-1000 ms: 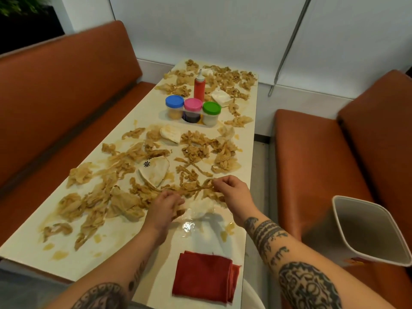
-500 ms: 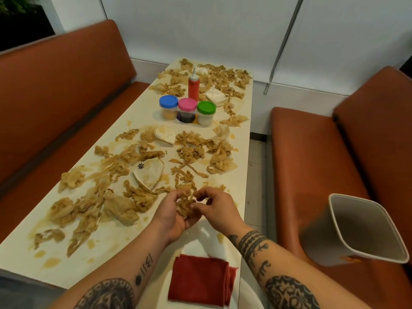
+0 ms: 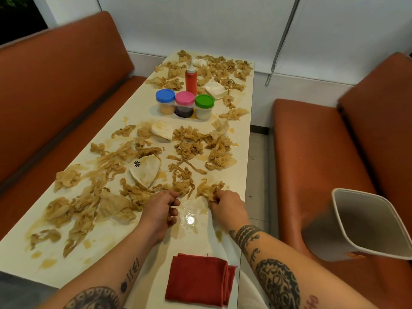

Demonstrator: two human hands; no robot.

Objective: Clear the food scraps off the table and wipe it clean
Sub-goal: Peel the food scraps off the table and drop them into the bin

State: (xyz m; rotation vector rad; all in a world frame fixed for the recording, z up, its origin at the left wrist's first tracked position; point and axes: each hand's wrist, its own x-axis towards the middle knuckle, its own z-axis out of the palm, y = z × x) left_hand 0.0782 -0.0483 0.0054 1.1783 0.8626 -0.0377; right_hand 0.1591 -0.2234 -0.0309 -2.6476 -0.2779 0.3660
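Tan scraps (image 3: 208, 189) pinched by curled right hand (image 3: 226, 202), left of bin (image 3: 367, 219); left hand (image 3: 159, 211) farther from bin, curled, hold unclear.

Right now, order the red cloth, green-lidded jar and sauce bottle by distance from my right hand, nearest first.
From the right hand, head view:
1. Red cloth, near table edge.
2. Green-lidded jar, mid-table.
3. Sauce bottle, just beyond it.

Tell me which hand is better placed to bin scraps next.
The right hand, probably: it grips scraps at the right edge of the table, nearest the bin; the left hand is farther off.
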